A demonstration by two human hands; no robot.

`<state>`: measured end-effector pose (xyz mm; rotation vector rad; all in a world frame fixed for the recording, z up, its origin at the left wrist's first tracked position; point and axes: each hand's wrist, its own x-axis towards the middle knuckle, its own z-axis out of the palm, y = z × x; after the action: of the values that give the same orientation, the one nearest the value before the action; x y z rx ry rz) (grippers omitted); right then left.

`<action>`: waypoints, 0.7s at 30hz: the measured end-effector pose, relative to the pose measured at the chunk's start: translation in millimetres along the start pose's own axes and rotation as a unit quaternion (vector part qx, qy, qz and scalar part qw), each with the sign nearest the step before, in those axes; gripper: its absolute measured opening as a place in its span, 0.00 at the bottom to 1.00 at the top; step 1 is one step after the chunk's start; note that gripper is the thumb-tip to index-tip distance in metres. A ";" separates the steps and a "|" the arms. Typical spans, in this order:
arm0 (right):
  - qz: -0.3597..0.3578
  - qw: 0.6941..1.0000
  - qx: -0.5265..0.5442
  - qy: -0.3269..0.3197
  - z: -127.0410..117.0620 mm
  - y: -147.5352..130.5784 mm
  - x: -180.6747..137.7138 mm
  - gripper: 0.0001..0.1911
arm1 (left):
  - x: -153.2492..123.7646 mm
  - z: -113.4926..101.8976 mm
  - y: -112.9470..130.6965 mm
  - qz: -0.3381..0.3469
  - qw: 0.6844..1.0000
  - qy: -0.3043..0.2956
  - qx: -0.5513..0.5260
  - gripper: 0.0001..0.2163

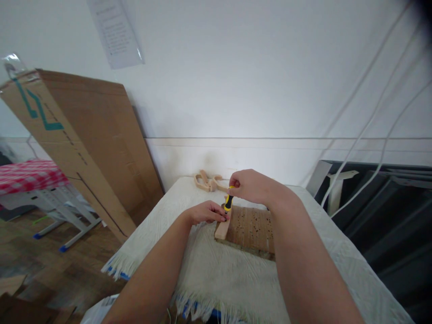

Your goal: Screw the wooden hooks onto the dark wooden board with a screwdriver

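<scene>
A yellow and black screwdriver (pixel 228 202) stands nearly upright, its tip down at a pale wooden strip (pixel 222 230). My right hand (pixel 248 183) is closed around the top of its handle. Low by the tip, my left hand (pixel 207 212) pinches with thumb and fingers at the strip; whatever is between the fingertips is too small to make out. The strip lies along the left edge of a brown wooden board (pixel 251 229) dotted with many small dark holes. My right forearm hides the board's right side.
Pale wooden pieces (pixel 204 182) lie at the back of the cloth-covered table (pixel 236 279), near the white wall. A tall cardboard box (pixel 97 144) leans at the left. White cables (pixel 367 130) hang at the right over dark stacked panels (pixel 398 225).
</scene>
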<state>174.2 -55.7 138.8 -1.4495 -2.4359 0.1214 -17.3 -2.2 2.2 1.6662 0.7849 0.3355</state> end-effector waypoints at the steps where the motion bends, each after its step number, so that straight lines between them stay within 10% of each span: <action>1: 0.005 1.000 0.000 -0.002 -0.1 0.1 -0.2 0.09 | 0.1 -0.2 -0.3 -0.001 1.000 -0.001 -0.003 0.15; 21: 0.022 0.999 0.030 0.006 2.2 -16.4 0.8 0.08 | 3.0 -0.8 -5.4 0.002 1.000 0.005 -0.022 0.14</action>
<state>159.3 -62.8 140.6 -1.4745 -2.3702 0.1947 -17.3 0.7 -3.3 1.6255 0.7765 0.3633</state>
